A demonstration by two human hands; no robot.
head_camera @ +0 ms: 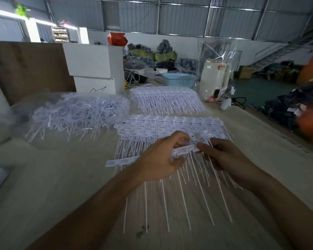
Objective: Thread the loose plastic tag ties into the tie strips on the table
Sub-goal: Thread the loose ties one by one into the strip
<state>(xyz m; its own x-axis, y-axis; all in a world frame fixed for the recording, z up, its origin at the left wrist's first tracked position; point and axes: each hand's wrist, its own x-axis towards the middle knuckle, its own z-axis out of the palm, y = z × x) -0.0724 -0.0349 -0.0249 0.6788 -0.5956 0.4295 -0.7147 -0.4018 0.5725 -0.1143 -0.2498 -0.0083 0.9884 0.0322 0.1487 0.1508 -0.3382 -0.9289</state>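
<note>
A white tie strip with long thin tails hanging toward me is held between both hands over the wooden table. My left hand pinches its left part; my right hand grips its right end. Under and beyond the hands lies a flat stack of tie strips with labelled heads. A second stack of strips lies farther back. A heap of loose plastic tag ties in clear wrap lies at the left. One more strip piece lies just left of my left hand.
White boxes and a brown board stand behind the loose heap. A blue basket, a white kettle in a clear bag and a cable sit at the back right. The table's right edge runs diagonally past dark bundles.
</note>
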